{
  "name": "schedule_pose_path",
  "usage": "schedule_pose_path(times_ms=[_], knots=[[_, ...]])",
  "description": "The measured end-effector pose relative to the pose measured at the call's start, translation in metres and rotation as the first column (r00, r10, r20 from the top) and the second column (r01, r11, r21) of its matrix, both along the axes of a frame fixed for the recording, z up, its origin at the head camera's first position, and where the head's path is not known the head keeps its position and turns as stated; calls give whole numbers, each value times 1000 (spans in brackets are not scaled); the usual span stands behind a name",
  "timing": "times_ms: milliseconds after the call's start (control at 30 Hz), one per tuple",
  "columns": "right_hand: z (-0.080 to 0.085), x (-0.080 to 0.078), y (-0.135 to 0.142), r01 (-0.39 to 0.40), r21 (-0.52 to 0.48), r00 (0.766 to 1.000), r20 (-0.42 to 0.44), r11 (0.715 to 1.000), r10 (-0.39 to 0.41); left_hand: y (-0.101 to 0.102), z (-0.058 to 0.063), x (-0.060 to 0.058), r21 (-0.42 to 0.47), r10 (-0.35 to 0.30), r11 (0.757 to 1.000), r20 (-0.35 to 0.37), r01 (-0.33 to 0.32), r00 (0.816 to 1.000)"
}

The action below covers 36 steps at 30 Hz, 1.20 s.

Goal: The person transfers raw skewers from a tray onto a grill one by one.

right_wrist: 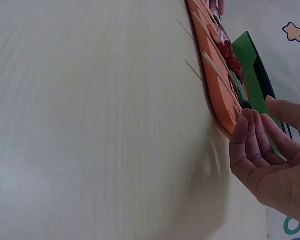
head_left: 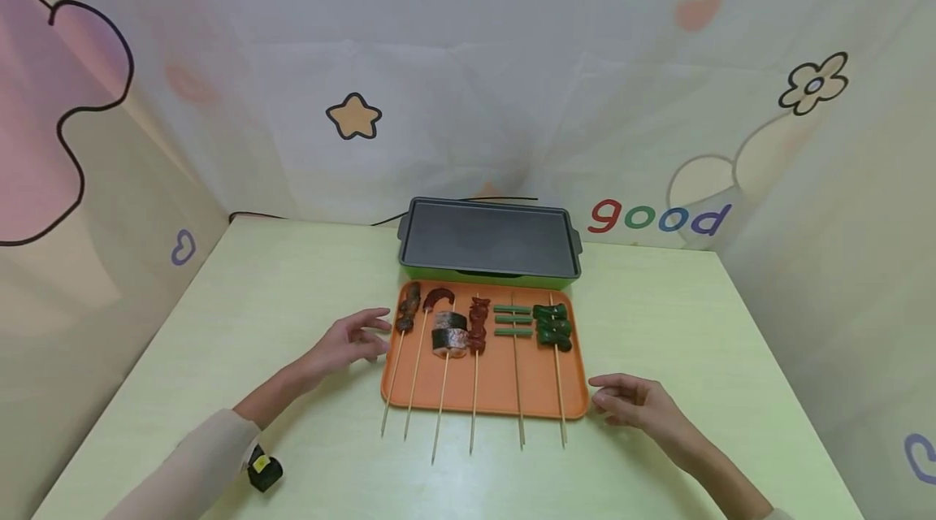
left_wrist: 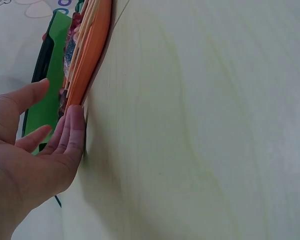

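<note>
Orange, likely light and stiff, the tray (head_left: 497,390) lies just nearer than the grill (head_left: 490,240); its 6 skewers (head_left: 478,325) may slide. Best held at both sides, beside which left hand (head_left: 344,345) and right hand (head_left: 645,406), thumbs apart, grip nothing.

1. The tray (head_left: 497,382) is moulded in smooth orange plastic.
2. The far griddle plate (head_left: 490,240) is finished matt, its casing (left_wrist: 57,55) in smooth plastic.
3. The sticks (right_wrist: 217,74) are made of bare wood.
4. The table (head_left: 307,276) is faced with smooth wood grain.
5. The backdrop (head_left: 439,114) is made of creased cloth.
</note>
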State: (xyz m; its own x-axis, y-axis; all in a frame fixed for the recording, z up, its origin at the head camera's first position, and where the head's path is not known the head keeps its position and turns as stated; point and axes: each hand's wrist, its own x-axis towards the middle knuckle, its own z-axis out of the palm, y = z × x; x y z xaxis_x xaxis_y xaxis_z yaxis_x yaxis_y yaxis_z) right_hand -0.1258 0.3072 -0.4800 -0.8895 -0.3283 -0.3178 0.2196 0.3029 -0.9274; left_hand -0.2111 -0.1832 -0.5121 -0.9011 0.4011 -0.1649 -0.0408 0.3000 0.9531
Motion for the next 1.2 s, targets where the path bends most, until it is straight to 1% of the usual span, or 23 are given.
schedule_pose_path(times_ms=[133, 367, 467, 767, 900, 967, 1067, 1200], knots=[[-4, 7, -3, -25, -25, 999, 43, 999, 26, 2, 1, 1, 15, -8, 1000, 10, 8, 1000], [-11, 16, -9, -82, -153, 993, 77, 985, 94, 5, 0, 1, -1, 4, 1000, 27, -4, 1000], [-13, 18, -13, -79, -183, 990, 102, 980, 99, 5, -1, 1, -8, 3, 1000, 31, -3, 1000], [-18, 18, -24, -66, -205, 982, 158, 977, 99, 4, -3, 1, -63, -9, 998, 12, 10, 1000], [-20, 21, -28, -48, -209, 981, 176, 977, 86, 4, -4, 1, -71, -22, 997, 10, 23, 1000], [-20, 23, -30, -24, -220, 981, 184, 975, 66, 4, -3, 2, -73, -24, 997, 9, 24, 1000], [-22, 26, -35, 36, -230, 980, 197, 973, 10, 4, -3, 2, -72, -26, 997, 10, 26, 1000], [-24, 30, -42, 109, -233, 974, 219, 966, -57, 4, -4, 2, -62, -16, 998, 22, 18, 1000]])
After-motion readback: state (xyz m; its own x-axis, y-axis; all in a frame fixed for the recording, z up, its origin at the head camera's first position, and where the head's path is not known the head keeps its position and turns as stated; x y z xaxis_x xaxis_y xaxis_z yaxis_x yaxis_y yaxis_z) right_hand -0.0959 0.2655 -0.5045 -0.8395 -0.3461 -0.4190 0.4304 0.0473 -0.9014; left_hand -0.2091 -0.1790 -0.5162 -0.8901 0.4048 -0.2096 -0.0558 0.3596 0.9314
